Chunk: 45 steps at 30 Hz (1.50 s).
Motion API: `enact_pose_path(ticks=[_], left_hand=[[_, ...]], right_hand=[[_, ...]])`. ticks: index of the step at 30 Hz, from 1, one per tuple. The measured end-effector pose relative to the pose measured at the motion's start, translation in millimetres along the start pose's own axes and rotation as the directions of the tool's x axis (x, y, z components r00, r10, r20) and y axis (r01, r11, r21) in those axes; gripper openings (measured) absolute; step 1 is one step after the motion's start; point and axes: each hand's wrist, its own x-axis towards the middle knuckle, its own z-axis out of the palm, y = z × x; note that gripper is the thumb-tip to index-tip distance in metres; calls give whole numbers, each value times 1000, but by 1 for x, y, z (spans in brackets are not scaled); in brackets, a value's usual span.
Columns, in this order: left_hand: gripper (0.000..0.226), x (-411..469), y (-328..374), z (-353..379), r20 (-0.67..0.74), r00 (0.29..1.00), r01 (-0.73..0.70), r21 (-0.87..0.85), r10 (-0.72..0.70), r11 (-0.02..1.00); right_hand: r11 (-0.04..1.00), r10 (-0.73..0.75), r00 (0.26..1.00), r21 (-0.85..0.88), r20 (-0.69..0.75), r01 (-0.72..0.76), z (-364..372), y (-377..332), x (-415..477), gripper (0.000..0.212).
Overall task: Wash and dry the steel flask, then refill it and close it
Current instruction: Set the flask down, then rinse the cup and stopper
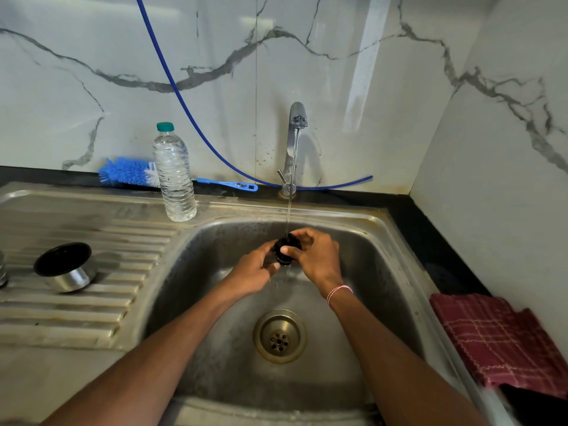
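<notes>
A: Two hands in the sink [384,272], so what have they got?
B: One black stopper [287,250], held between them near the centre. The left hand [256,265] curls round it from its 8 o'clock side. The right hand [316,256] pinches it from 3 o'clock, thumb across the front.
A: Tap?
B: At 12 o'clock [295,142]. Its stream [289,210] lands on the stopper.
A: And the flask?
B: Its steel cap [66,267] sits tilted, black side up, on the drainboard [92,309] at 9 o'clock. A steel sliver [1,272] shows at the far 9 o'clock edge; I cannot tell if that is the flask.
A: Anything else?
B: A bottle [174,176] stands at 11 o'clock on the sink's rim, and a brush [129,172] lies behind it. A blue hose [184,99] passes behind the tap. A red cloth [504,342] lies at 4 o'clock on the tabletop
</notes>
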Motion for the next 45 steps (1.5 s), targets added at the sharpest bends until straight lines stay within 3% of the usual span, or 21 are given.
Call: enact_pose_path(ticks=[45], left_hand=[[59,2,-1,0,-33,999,-18,2,18,1000]], right_hand=[[998,-66,998,-5,-14,65,-2,0,0,41]])
